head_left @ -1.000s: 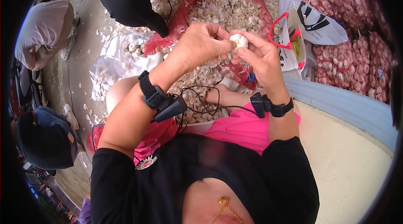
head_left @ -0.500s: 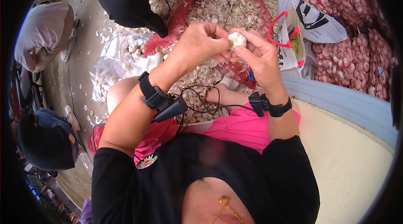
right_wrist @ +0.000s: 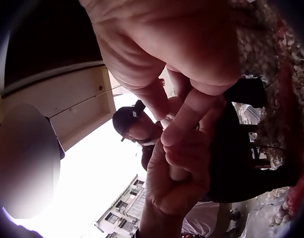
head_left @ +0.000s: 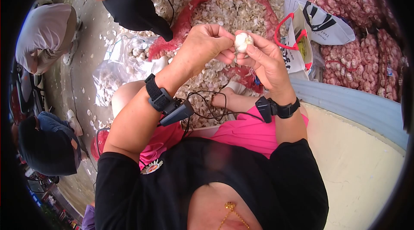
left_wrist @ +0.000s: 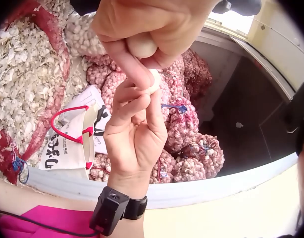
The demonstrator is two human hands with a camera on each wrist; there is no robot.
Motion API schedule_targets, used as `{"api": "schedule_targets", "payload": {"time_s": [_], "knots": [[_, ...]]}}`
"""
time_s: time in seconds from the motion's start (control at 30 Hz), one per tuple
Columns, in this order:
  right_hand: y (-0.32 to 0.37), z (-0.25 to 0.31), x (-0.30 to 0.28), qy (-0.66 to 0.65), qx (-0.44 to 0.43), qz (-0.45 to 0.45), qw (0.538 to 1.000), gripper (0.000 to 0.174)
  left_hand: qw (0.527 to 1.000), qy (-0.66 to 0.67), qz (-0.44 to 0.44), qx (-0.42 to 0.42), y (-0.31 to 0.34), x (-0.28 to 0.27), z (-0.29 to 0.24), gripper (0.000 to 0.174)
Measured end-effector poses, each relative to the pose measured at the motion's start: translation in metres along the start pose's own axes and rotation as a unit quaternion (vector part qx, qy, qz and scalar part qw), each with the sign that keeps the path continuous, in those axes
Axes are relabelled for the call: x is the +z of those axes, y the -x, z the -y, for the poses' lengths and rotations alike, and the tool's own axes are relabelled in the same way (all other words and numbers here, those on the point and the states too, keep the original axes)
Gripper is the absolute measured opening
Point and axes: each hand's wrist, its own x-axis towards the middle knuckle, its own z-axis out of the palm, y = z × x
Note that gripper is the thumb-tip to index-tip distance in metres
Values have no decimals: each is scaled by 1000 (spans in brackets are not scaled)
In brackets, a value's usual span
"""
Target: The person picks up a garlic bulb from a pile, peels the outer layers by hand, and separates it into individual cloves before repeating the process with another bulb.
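Note:
A whitish garlic bulb [head_left: 243, 42] is between the two hands. The right hand [head_left: 269, 64] grips it between thumb and fingers, from the right. From the left, the thumb and fingertips of the left hand [head_left: 205, 48] pinch at its edge. In the left wrist view, the left hand [left_wrist: 149, 29] is bent over the bulb [left_wrist: 154, 82], and the right hand [left_wrist: 134, 134] holds it from below. A smooth pale round shape shows among the left fingers; I cannot tell what it is. The right wrist view is dark, with the bulb mostly hidden behind fingers.
Garlic skins [head_left: 228, 12] lie beneath the hands within a red net [head_left: 185, 25]. A white bag with red handles [head_left: 321, 20] and net sacks of garlic [head_left: 349, 64] are at right. A plastic bag [head_left: 112, 74] lies at left. Other people [head_left: 45, 143] crouch or sit nearby.
The bulb has turned between the fingers and shifted slightly left. The left fingertips have moved along its edge, and the right thumb lies higher on it.

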Motion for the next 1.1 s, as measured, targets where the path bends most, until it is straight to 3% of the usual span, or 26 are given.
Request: {"api": "schedule_targets", "payload": {"time_s": [0.27,0.53,0.67,0.73,0.87,0.93,1.1], "knots": [[-1,-1,0,38,-17,-11,999,40,999,-43,7,21,4,6,-6,13],[-4,-2,-7,-85,23,39,995,39,999,-27,11,29,3,3,-4,11],[-3,-2,-3,-80,-11,17,997,38,999,-28,0,30,5,8,-11,11],[-1,2,7,39,-53,-29,997,39,998,-46,9,36,6,9,-10,12],[1,10,12,112,-79,-9,991,39,998,-28,25,59,5,2,-8,17],[2,13,15,55,-69,30,996,39,997,-22,34,59,8,2,-12,17],[-4,9,16,-9,-63,17,998,40,996,7,23,82,17,6,-25,15]]}}
